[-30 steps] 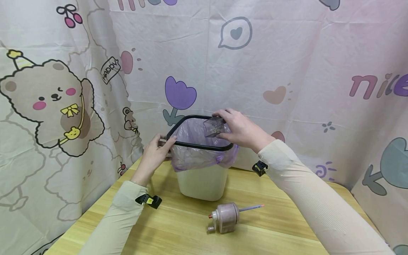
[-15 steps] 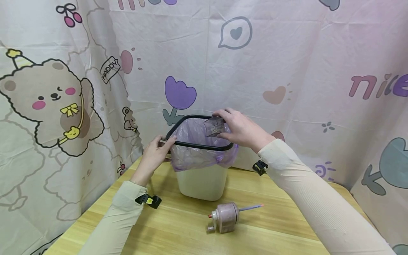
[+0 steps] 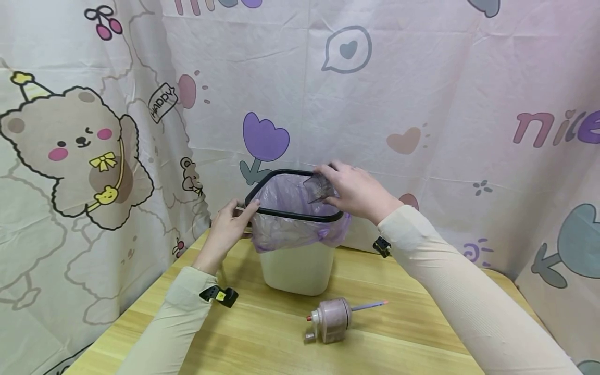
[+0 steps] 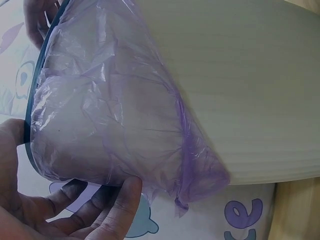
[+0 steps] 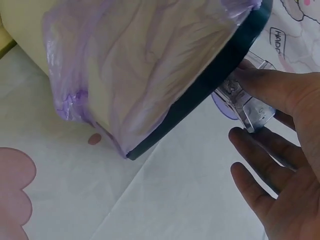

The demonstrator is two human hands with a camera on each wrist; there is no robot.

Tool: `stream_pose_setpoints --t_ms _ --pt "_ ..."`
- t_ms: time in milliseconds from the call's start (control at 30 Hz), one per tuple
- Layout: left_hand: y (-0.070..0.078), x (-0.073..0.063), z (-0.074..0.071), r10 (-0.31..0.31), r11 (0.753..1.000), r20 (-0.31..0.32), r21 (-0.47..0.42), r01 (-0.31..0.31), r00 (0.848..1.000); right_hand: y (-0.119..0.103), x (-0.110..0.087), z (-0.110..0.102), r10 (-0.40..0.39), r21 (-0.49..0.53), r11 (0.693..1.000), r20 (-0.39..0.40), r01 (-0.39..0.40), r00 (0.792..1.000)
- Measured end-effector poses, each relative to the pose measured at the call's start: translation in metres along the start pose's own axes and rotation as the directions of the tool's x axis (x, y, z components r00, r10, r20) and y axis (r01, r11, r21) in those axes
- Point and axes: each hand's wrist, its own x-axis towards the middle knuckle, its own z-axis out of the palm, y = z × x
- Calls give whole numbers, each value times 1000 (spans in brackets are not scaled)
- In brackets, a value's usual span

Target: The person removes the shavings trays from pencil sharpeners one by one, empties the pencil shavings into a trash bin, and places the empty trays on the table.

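A small see-through plastic shavings drawer [image 3: 317,188] is pinched between the thumb and fingers of my right hand [image 3: 358,190]. It tilts over the open top of a cream trash can [image 3: 297,273], with grey bits faintly visible. My left hand [image 3: 227,226] holds the can's left side by its black rim [image 3: 292,214]. In the left wrist view the thumb is at the rim, and the fingers lie against the purple liner bag [image 4: 115,125]. The right wrist view has the clear drawer [image 5: 255,112] just beyond the dark rim, two fingers spread away from it.
On the wooden table [image 3: 262,333], in front of the can, lies a pinkish crank pencil sharpener [image 3: 334,320] with a purple pencil [image 3: 370,305] sticking out of its right end. A cartoon-printed curtain [image 3: 422,78] stands behind and to both sides.
My right hand has tipped the clear drawer a little and shifted it slightly right over the can. My left hand stays on the rim.
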Motion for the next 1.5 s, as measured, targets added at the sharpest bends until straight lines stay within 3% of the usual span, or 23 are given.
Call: stream_pose_setpoints --t_ms 267,600,1500 --pt "0 0 0 7 1000 1 8 -7 1000 2 0 3 -14 -15 1000 -13 14 1000" --pt "0 0 0 2 999 15 -43 -1 1000 1 0 3 -43 -33 999 -17 42 999" --pt "-3 1 -1 6 999 24 -46 -5 1000 -2 2 6 -111 -198 975 -24 104 993"
